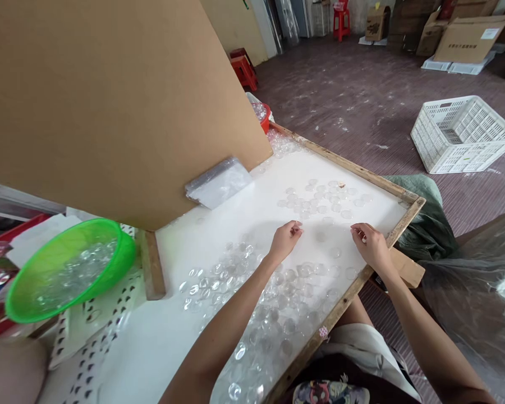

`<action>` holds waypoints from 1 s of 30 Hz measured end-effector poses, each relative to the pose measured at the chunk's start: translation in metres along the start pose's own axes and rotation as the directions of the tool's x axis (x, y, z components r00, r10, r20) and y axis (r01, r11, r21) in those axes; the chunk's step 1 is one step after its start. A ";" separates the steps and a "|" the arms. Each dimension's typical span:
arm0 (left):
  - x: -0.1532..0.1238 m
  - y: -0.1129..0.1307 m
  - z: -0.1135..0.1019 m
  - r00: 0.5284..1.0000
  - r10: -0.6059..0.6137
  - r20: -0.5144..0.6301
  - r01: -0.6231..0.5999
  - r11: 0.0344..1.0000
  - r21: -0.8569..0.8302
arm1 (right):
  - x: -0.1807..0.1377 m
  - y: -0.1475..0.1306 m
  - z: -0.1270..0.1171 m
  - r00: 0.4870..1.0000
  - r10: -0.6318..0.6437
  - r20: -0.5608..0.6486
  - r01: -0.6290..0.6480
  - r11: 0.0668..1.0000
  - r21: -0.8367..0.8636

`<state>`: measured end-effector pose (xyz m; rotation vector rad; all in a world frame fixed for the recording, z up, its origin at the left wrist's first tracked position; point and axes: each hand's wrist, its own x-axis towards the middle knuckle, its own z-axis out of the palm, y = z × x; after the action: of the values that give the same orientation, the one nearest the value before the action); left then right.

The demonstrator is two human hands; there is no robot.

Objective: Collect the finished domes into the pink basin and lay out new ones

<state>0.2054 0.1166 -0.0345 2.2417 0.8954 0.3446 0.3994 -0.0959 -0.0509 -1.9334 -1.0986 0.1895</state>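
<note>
My left hand (285, 241) is just above the white tabletop (235, 221), its fingers curled into a pinch. Across from it, my right hand (372, 246) is closed too, near the wooden rim on the right. Whatever either hand holds is too small or hidden to make out. Many clear round plastic pieces (288, 325) lie heaped beneath and beside my left forearm. Beyond my hands, a looser group of the same clear pieces (320, 196) is spread out on the white surface.
A wooden rim (340, 306) edges the table. A large cardboard sheet (122, 101) stands at the left, with a stack of clear plastic bags (219, 182) against it. A green basin (124, 252) holds more clear pieces. A white crate (458, 151) rests on the floor.
</note>
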 end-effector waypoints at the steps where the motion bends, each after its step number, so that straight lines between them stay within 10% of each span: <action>1: 0.001 0.000 0.000 0.998 -0.058 0.034 0.061 0.993 -0.102 | 0.000 0.000 0.000 1.000 0.002 0.005 -0.002 1.000 -0.002; 8: -0.002 -0.007 -0.017 0.968 -0.241 0.071 0.248 0.962 -0.114 | 0.001 0.001 0.000 1.000 0.000 -0.012 0.000 1.000 0.000; 15: -0.006 -0.002 -0.020 0.996 -0.070 -0.048 0.079 0.971 0.225 | 0.001 0.003 0.001 1.000 0.000 -0.007 0.000 1.000 0.005; 30: -0.029 0.006 -0.028 0.993 0.087 0.074 -0.107 0.940 0.325 | 0.001 -0.003 -0.004 1.000 0.002 0.008 -0.002 1.000 0.009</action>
<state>0.1743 0.1072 -0.0099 2.5952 0.8638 0.1820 0.3998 -0.0970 -0.0463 -1.9279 -1.0990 0.2030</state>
